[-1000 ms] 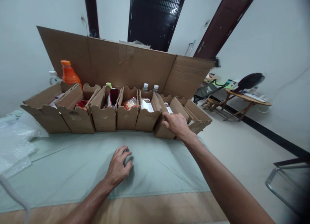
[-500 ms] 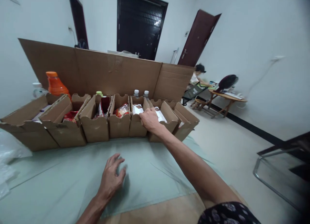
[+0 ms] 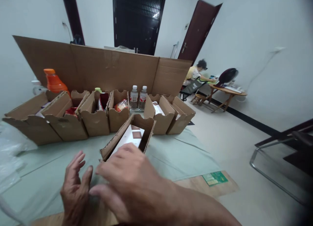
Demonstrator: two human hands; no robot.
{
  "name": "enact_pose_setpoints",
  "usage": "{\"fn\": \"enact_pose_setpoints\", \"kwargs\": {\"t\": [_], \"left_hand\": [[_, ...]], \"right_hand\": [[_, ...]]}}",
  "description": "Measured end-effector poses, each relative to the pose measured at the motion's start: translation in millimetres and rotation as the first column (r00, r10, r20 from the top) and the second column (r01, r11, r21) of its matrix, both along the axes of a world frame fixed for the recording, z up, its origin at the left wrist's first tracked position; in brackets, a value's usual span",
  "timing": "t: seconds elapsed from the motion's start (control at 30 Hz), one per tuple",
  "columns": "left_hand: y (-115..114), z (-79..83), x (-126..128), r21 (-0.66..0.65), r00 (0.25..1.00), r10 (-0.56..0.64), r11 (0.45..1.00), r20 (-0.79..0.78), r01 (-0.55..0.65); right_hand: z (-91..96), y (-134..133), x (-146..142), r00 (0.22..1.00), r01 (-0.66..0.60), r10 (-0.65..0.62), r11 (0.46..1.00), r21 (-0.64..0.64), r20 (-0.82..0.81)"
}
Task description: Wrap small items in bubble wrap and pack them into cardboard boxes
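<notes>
My right hand (image 3: 132, 183) grips the near end of a narrow cardboard bin (image 3: 144, 128) that lies pulled out toward me on the green cloth (image 3: 176, 154). A white packet (image 3: 129, 139) lies inside it. My left hand (image 3: 74, 187) hovers just left of the bin with fingers spread, holding nothing. Behind, a row of similar cardboard bins (image 3: 95, 118) shows a gap where two water bottles (image 3: 138, 97) stand.
A tall cardboard sheet (image 3: 97, 68) backs the row. An orange bottle (image 3: 53, 82) stands at the left. Clear plastic bags (image 3: 9, 154) lie far left. A seated person (image 3: 195, 73) is at a round wooden table (image 3: 227, 92) beyond. A metal chair frame (image 3: 276, 174) is at right.
My right hand has drawn one bin out of the row toward me, which uncovers the two water bottles. My left hand has lifted and spread beside it. The camera has moved closer and lower.
</notes>
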State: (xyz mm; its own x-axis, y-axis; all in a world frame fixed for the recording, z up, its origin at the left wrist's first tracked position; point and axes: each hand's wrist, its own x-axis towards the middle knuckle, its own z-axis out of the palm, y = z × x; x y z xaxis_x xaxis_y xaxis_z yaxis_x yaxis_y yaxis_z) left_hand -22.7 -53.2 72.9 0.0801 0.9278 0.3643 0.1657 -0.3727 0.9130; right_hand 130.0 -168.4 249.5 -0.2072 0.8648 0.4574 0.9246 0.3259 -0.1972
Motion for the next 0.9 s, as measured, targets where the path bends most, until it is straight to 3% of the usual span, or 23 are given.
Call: {"fn": "enact_pose_setpoints", "kwargs": {"t": [0.03, 0.1, 0.13, 0.2, 0.23, 0.3, 0.43, 0.57, 0.67, 0.73, 0.9], "left_hand": [[-7.4, 2.1, -14.5, -0.011, 0.999, 0.028, 1.000, -0.018, -0.028], [-24.8, 3.5, -36.3, 0.023, 0.995, 0.065, 0.998, -0.074, -0.064], [-34.3, 2.7, -42.1, 0.053, 0.994, 0.055, 0.997, -0.099, -0.050], [-53.9, -1.6, -42.1, 0.071, 0.989, -0.030, 0.997, -0.142, 0.041], [-63.3, -4.8, -37.1, 0.046, 0.983, -0.088, 0.994, -0.159, 0.096], [-78.8, -12.5, -20.9, -0.051, 0.967, -0.194, 0.981, -0.166, 0.188], [-81.4, -26.0, 8.1, -0.158, 0.950, -0.278, 0.954, -0.141, 0.256], [-34.9, -20.0, 10.7, -0.149, 0.960, -0.233, 0.966, -0.154, 0.210], [7.0, -7.5, 6.0, -0.190, 0.951, -0.269, 0.952, -0.151, 0.239], [22.8, -4.4, 5.0, -0.219, 0.957, -0.244, 0.953, -0.154, 0.208], [18.2, -16.1, 7.5, -0.301, 0.966, -0.225, 0.937, -0.126, 0.179]], "right_hand": [[1.6, -9.4, 7.6, 0.988, 0.014, 0.003, 0.994, 0.112, -0.154], [-5.1, -22.9, 43.9, 0.872, 0.300, -0.144, 0.912, 0.279, -0.468], [-14.2, -25.5, 68.8, 0.777, 0.468, -0.229, 0.833, 0.295, -0.587], [-41.9, -20.9, 120.0, 0.560, 0.648, -0.281, 0.735, 0.201, -0.779], [-58.9, -14.5, 141.4, 0.473, 0.662, -0.288, 0.740, 0.120, -0.833], [-93.2, 2.5, 168.5, 0.415, 0.543, -0.336, 0.837, -0.066, -0.845], [-137.7, 26.9, 161.2, 0.429, 0.369, -0.333, 0.913, -0.174, -0.840], [-149.0, 3.7, 120.3, 0.458, 0.333, -0.297, 0.931, -0.148, -0.838], [-158.3, -28.4, 97.0, 0.525, 0.317, -0.324, 0.933, -0.173, -0.787], [-167.7, -42.8, 90.2, 0.557, 0.313, -0.380, 0.920, -0.237, -0.739], [-178.9, -43.1, 97.0, 0.584, 0.345, -0.482, 0.876, -0.337, -0.654]]}}
